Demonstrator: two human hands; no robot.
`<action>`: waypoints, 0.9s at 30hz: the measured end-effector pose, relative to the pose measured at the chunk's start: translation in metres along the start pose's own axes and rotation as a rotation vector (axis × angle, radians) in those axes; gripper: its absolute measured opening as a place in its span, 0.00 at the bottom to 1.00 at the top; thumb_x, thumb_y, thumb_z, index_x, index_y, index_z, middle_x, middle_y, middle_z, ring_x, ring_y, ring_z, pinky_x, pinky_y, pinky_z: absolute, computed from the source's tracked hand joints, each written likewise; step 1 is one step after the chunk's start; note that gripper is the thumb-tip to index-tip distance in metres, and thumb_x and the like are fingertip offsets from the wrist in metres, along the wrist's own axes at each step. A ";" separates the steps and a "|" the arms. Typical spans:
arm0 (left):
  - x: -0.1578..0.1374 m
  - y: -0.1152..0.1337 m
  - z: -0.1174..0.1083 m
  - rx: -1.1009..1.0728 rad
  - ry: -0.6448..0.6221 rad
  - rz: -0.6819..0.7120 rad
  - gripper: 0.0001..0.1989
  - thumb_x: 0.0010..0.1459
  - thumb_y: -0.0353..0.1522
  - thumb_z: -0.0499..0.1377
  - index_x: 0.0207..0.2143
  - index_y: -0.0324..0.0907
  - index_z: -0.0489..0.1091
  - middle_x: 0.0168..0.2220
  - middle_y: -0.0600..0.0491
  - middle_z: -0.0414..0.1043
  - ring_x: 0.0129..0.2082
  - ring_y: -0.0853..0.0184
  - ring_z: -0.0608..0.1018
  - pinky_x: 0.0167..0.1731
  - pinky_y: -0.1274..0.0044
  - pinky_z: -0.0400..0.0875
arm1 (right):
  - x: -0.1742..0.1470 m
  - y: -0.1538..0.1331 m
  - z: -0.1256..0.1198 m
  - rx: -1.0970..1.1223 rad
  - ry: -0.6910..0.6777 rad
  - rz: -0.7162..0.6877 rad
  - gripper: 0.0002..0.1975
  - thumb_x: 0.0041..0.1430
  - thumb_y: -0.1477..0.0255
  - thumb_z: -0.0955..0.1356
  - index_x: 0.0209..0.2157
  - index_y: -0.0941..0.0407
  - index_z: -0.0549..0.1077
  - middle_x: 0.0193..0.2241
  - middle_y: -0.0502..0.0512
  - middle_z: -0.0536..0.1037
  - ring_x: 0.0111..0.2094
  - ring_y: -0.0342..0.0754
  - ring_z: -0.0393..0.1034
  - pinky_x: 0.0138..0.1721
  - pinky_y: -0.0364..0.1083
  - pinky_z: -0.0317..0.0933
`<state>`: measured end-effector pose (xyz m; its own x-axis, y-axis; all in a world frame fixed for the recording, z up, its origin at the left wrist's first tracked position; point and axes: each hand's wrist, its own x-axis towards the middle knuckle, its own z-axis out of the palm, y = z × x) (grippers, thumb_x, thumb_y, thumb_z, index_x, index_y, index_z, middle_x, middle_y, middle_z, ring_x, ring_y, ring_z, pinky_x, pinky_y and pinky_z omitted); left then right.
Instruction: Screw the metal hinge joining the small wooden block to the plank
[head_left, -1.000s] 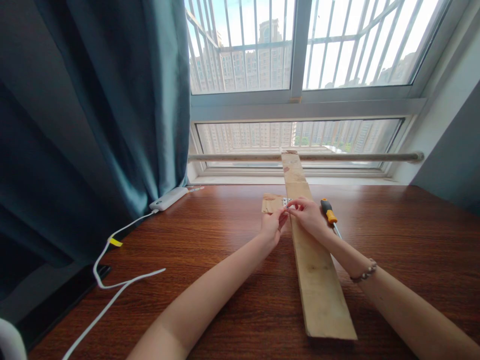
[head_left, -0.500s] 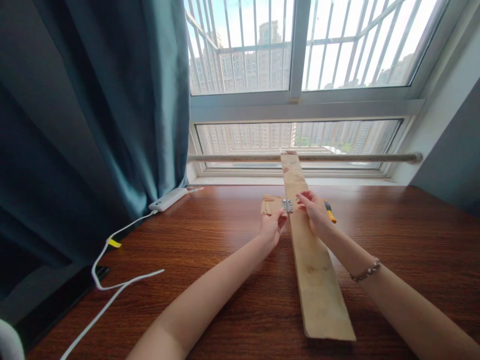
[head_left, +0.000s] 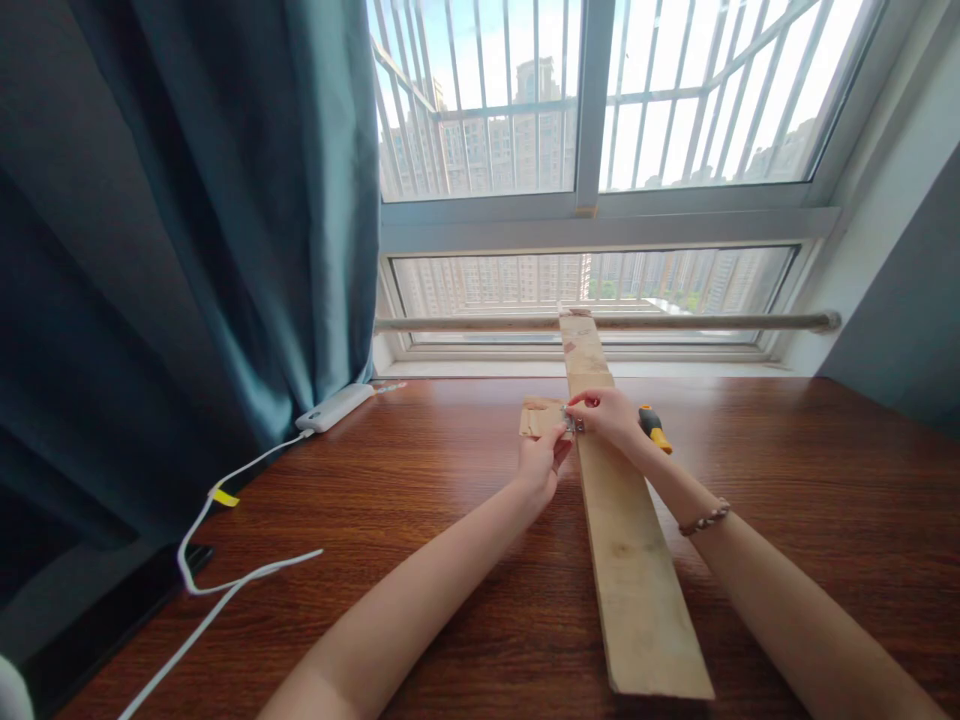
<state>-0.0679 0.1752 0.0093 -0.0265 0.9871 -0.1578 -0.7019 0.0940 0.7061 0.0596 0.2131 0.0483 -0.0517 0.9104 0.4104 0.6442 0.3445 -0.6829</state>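
Note:
A long wooden board (head_left: 637, 560) lies lengthwise on the table. Against its left edge is a small wooden piece (head_left: 537, 415), joined visually by a metal hinge (head_left: 577, 425) that lies over the seam. My left hand (head_left: 541, 462) is closed on the near edge of the small piece, its thumb at the hinge. My right hand (head_left: 609, 415) reaches across the board, thumb and forefinger pinched together over the hinge's left leaf. Whatever sits between those fingertips is too small to make out, and the fingers partly cover the hinge.
A yellow-and-black tool handle (head_left: 656, 430) lies right of the board. On the left, a white power strip (head_left: 336, 407) and its white cable (head_left: 196, 520) rest on the brown table (head_left: 420, 500) beside a blue curtain (head_left: 300, 200). A horizontal rail (head_left: 697, 322) crosses before the window.
My right hand has moved left, from above the board to the hinge's left leaf. My left hand keeps its hold. The view has tilted slightly.

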 end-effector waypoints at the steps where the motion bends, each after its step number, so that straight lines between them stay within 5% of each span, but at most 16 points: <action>1: 0.000 0.000 0.000 -0.003 0.000 0.000 0.09 0.49 0.21 0.61 0.34 0.37 0.72 0.31 0.50 0.76 0.24 0.74 0.75 0.30 0.82 0.71 | -0.001 0.000 0.001 -0.019 0.005 -0.007 0.11 0.46 0.65 0.68 0.29 0.56 0.79 0.16 0.47 0.65 0.21 0.41 0.58 0.22 0.42 0.45; 18: -0.004 0.006 0.008 0.021 0.032 -0.044 0.06 0.48 0.21 0.62 0.31 0.36 0.73 0.26 0.51 0.76 0.22 0.73 0.75 0.26 0.81 0.70 | -0.010 -0.010 0.009 -0.151 0.009 -0.015 0.06 0.55 0.69 0.65 0.31 0.56 0.72 0.24 0.50 0.73 0.27 0.45 0.64 0.27 0.42 0.48; 27: 0.002 0.004 0.006 0.007 0.056 -0.045 0.09 0.46 0.19 0.62 0.31 0.38 0.72 0.28 0.52 0.76 0.23 0.73 0.75 0.26 0.82 0.70 | -0.007 -0.003 0.011 -0.025 0.024 -0.029 0.08 0.56 0.69 0.62 0.32 0.56 0.72 0.23 0.49 0.71 0.25 0.44 0.63 0.27 0.42 0.50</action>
<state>-0.0669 0.1786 0.0158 -0.0346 0.9730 -0.2280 -0.6983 0.1396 0.7020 0.0499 0.2083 0.0413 -0.0526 0.8941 0.4447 0.6613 0.3649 -0.6554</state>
